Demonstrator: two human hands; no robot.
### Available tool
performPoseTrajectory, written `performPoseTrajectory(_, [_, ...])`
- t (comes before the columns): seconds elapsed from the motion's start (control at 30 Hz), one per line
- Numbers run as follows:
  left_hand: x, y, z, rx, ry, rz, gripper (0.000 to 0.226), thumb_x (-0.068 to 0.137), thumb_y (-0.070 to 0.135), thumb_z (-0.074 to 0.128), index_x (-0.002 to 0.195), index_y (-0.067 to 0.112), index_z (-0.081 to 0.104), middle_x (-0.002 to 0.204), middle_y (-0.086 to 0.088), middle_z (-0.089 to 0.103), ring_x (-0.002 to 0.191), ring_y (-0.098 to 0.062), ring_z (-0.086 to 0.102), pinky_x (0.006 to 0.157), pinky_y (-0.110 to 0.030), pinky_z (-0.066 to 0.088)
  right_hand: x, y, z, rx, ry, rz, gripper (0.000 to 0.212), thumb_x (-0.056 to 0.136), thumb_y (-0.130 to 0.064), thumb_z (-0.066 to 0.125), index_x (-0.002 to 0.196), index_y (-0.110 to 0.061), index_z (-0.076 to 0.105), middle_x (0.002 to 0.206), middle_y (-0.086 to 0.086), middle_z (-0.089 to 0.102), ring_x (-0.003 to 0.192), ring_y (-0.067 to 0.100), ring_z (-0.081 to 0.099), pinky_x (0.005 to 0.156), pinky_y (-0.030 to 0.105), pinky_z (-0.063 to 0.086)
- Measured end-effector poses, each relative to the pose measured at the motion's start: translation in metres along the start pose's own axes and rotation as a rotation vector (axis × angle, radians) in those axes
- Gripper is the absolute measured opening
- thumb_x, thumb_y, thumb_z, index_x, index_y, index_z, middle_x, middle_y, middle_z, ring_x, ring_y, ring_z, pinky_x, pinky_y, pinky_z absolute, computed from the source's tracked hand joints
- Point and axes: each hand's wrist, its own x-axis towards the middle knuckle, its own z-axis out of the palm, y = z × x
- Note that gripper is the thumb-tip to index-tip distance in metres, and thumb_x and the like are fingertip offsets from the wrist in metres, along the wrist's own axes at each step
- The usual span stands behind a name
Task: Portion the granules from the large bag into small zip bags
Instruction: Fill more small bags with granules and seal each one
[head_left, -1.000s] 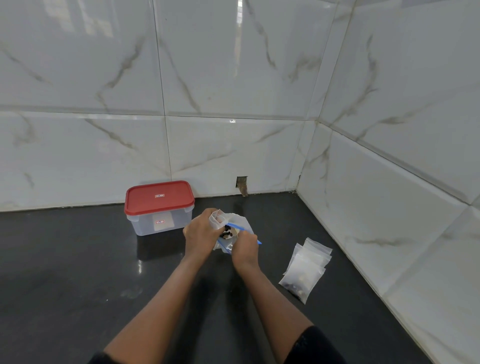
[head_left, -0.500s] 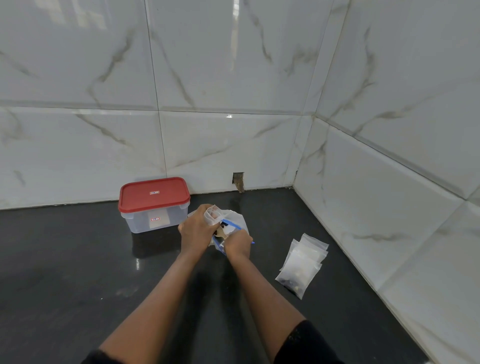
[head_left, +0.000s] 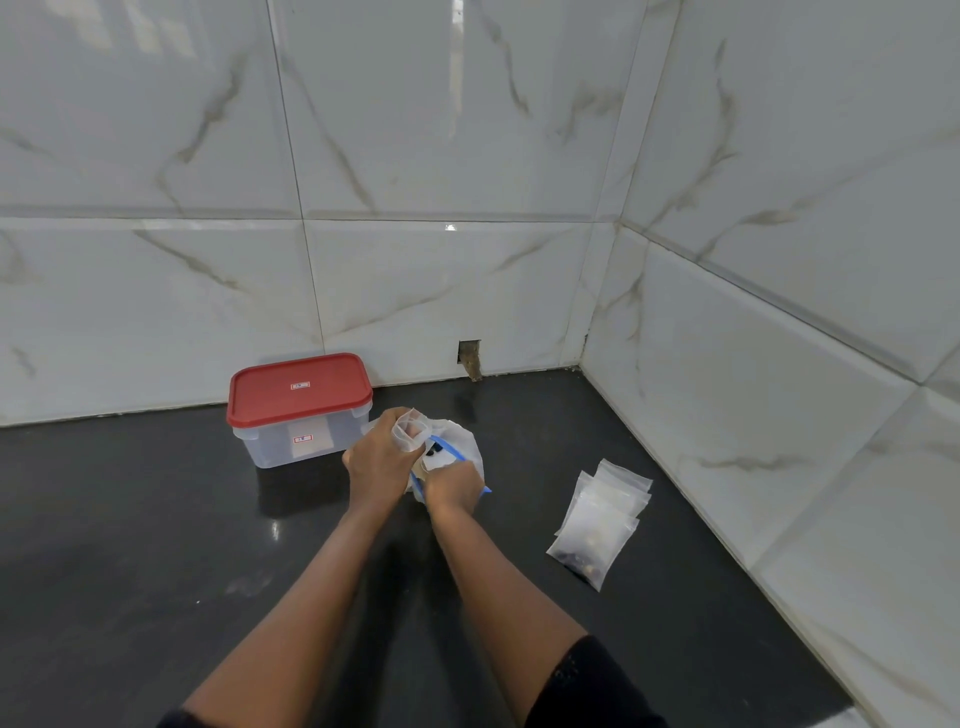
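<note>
1. Both hands are out over the dark desk (head_left: 156, 519), close together at the centre, right at the large bag (head_left: 467, 447).
2. The left hand (head_left: 382, 460) grips a small zip bag (head_left: 410, 431). Its fingers are curled round the clear plastic, and the bag's mouth stands up above the knuckles.
3. The right hand (head_left: 452, 486) sits just beside the left, knuckles towards the camera, down between the blue zip lips of the large bag.
4. Its fingers curl under and out of sight, so I cannot tell whether they pinch anything or close on nothing.
5. The large bag lies on the desk directly behind and beneath both hands, its white plastic bulging out to the right of them.
6. A few dark granules (head_left: 432, 453) show in the bag's mouth, in the gap between the two hands.
7. Over to the right, well apart from the hands, a pile of small zip bags (head_left: 602, 514) lies flat on the desk. They overlap, and the nearest one shows dark and pale bits in its bottom corner.
8. On the left, just beside the left hand, stands a clear plastic container (head_left: 301, 447) with a red lid (head_left: 300, 387) on it, close to the marble-look wall tiles (head_left: 415, 291).
</note>
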Motion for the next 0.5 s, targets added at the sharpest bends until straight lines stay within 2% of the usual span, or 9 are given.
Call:
performPoseTrajectory(0.2, [0.002, -0.005, -0.007, 0.003, 0.009, -0.020, 0.033, 0.085, 0.023, 0.067, 0.116, 0.016, 0.058, 0.101, -0.007, 0.068, 0.092, -0.024, 0.061, 0.089, -0.047, 0.047, -0.009, 0.001, -0.006, -0.236, 0.037, -0.196, 0.028, 0.096, -0.004, 0.043, 0.119, -0.003, 0.058, 0.115, 0.010, 0.062, 0.099, 0.017, 0.061, 0.061, 0.016, 0.043])
performPoseTrajectory(0.37, [-0.002, -0.009, -0.012, -0.024, 0.020, -0.021, 0.031, 0.080, 0.021, 0.068, 0.110, 0.021, 0.058, 0.092, 0.004, 0.063, 0.090, -0.019, 0.059, 0.091, -0.049, 0.045, -0.016, 0.000, -0.009, -0.328, 0.015, -0.210, 0.023, 0.094, -0.011, 0.047, 0.110, -0.004, 0.062, 0.109, 0.010, 0.065, 0.098, 0.023, 0.063, 0.071, 0.028, 0.050])
performPoseTrajectory(0.5, [-0.006, -0.013, -0.015, -0.029, 0.052, -0.026, 0.030, 0.080, 0.017, 0.068, 0.108, 0.018, 0.058, 0.088, 0.009, 0.057, 0.086, -0.015, 0.056, 0.091, -0.048, 0.046, -0.024, -0.003, -0.006, -0.322, -0.025, -0.199, 0.026, 0.093, -0.028, 0.054, 0.108, -0.008, 0.061, 0.108, 0.007, 0.065, 0.097, 0.022, 0.063, 0.066, 0.029, 0.046])
